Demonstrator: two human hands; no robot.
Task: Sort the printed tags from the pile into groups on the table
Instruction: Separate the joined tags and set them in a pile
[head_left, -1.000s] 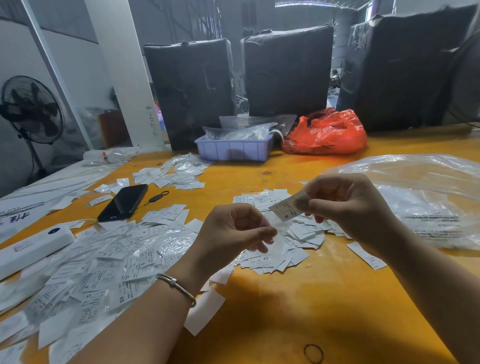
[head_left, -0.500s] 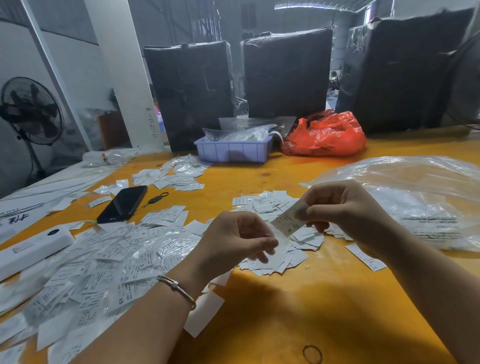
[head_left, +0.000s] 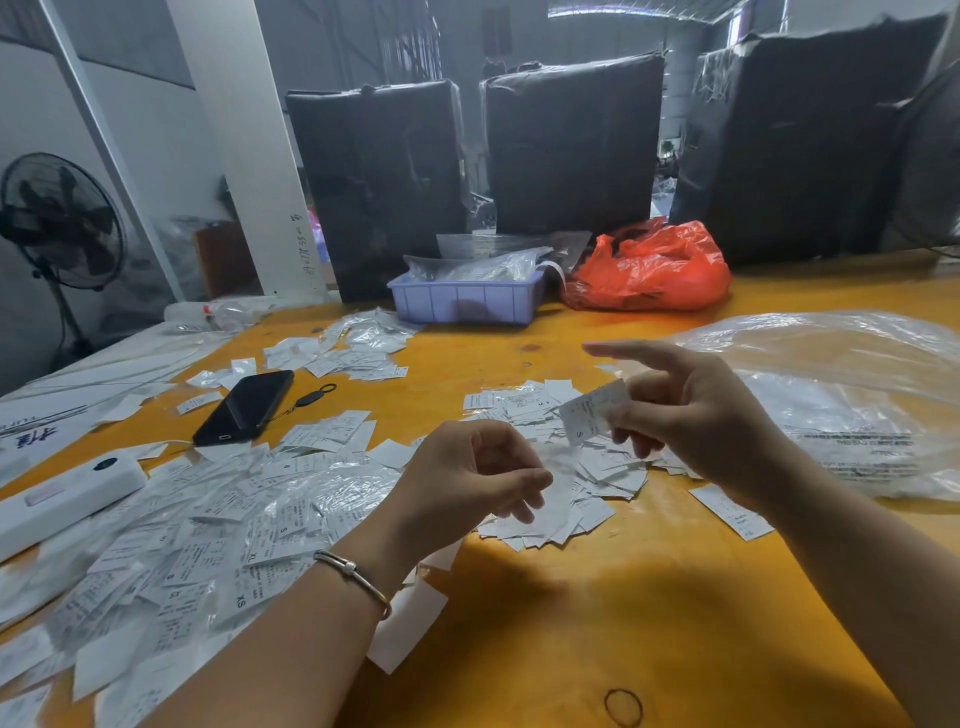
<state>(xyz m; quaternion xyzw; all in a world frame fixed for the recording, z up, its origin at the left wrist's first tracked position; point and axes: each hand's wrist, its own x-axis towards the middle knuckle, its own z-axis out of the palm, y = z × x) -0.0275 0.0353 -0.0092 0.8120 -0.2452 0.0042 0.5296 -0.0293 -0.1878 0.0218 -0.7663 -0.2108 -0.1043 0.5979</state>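
Observation:
My right hand (head_left: 691, 415) pinches one white printed tag (head_left: 592, 413) between thumb and middle fingers, with the index finger stretched out to the left. It hovers over a group of loose tags (head_left: 597, 488) in the middle of the yellow table (head_left: 649, 597). My left hand (head_left: 467, 467), a bracelet on its wrist, has curled fingers pinching a blurred clear plastic sleeve (head_left: 558, 493) just below the tag. A large pile of tags in clear sleeves (head_left: 208, 519) spreads over the left side. Smaller tag groups lie near the phone (head_left: 327, 436) and further back (head_left: 358, 348).
A black phone (head_left: 244, 408) and a white device (head_left: 67, 493) lie on the left. At the back stand a purple tray (head_left: 467, 304) and a red plastic bag (head_left: 649, 270). A big clear bag (head_left: 857, 389) covers the right. A rubber band (head_left: 623, 706) lies near the front edge.
My right hand has drawn the tag up and to the right, away from the left hand, and its index finger has straightened. The left hand stays low with the clear sleeve.

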